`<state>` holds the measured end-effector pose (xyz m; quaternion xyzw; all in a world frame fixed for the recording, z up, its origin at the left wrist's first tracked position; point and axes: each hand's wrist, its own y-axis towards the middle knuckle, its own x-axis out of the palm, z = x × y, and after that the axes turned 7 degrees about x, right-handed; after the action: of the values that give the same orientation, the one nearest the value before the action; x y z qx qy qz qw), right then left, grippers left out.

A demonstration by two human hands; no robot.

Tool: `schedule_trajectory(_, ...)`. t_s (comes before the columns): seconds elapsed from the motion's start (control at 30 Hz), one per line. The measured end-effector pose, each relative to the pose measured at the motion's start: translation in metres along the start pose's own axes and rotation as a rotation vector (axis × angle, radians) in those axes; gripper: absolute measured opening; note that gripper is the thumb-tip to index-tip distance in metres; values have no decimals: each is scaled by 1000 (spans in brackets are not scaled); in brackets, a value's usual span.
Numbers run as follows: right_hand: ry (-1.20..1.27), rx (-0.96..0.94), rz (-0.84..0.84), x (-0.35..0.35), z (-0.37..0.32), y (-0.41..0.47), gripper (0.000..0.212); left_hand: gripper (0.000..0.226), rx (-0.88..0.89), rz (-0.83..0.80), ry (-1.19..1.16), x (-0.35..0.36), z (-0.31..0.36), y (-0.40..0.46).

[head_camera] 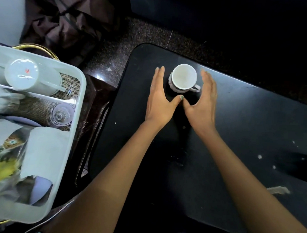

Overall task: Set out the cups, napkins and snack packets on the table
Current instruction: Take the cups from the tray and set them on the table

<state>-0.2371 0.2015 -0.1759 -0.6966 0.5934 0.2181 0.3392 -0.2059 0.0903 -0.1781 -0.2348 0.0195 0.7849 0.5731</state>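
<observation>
Two spread hands [181, 100] flank an upright cup [184, 78].

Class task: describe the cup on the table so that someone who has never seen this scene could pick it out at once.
Find the black table on the right. Near its far end stands a white cup, upright and empty, between the left hand and right hand. It is the table's only cup; the other white vessel lies in the tray.

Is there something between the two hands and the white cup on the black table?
Nothing visible. The white cup stands alone on the black table, with the left hand and right hand open on either side, apart from it.
</observation>
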Motion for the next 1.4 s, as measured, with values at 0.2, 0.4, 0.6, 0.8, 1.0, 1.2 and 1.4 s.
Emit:
schedule_trajectory(0.2, 103, -47, 134, 6, -35, -42, 51, 58, 14, 198, -51, -31, 6, -40)
schedule_trajectory(0.4, 226, -177, 11, 38, -98, -86, 36, 46, 32, 518, -116, -94, 12, -72)
schedule_trajectory(0.6, 309, -260, -227, 77, -168, -120, 31, 52, 4, 816, -94, -172, 9, -88)
schedule_trajectory(0.8, 275, -230, -470, 122, -214, -142, 35, 52, -29, 941, 85, -248, -12, -94)
schedule_trajectory(1.0, 294, -2, -607, 167, -244, -145, 35, 55, -210, 773, 230, -307, -41, -82)
schedule_trajectory(1.2, 401, 153, -674, 188, -263, -137, 21, 58, -461, 539, 129, -319, -58, -71)
schedule_trajectory(1.4, 503, 214, -709, 191, -268, -133, 13, 47, -430, 592, 13, -322, -57, -74)
